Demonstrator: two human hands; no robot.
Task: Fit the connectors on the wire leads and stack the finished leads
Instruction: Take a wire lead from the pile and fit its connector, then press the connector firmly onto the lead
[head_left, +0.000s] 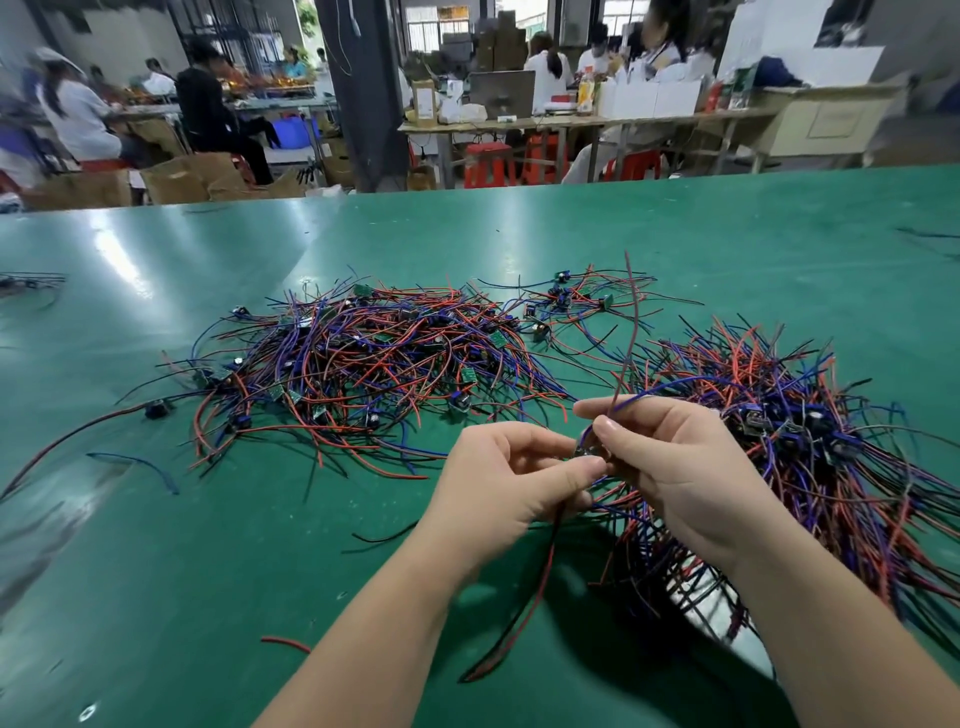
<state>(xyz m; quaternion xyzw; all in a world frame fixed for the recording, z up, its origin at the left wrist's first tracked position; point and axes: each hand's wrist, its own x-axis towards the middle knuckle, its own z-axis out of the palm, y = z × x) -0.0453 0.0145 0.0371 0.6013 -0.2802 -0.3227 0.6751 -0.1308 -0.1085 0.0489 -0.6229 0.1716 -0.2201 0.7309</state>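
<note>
Green mat (156, 571) covers the bench. Far left on it lies a stray blue wire (135, 465), well apart from everything else. Next comes the loose heap (353, 364) of red, blue and black leads w/ small green boards and dark parts tangled through it, spread wide and in no order. Behind it, toward centre, sits a smaller cluster (561, 301) of the same.

Centre: the left hand (514, 483) pinches a small part (587, 451) betw. thumb and forefinger, other fingers curled in. A red-black pair (524, 613) hangs from under that hand down to the mat. Whether the part is a connector or a board I can't tell — fingertips hide most of it. The right hand (675, 467) pinches a blue lead (665, 387) betw. thumb and forefinger just above the part, right beside the left thumb. A dark red lead (631, 322) rises from the same spot.

Step in hand, I judge: seating a lead end into the part, not yet done. Next move calls for lining the tip up w/ the opening, a steady push, then laying the piece on the right-hand stack (805, 441) — it looks more combed, wires running one way, so prob. the finished ones.

Containers: none on the bench. Cardboard boxes (182, 179) stand open on the floor behind, at left; contents not visible.
</note>
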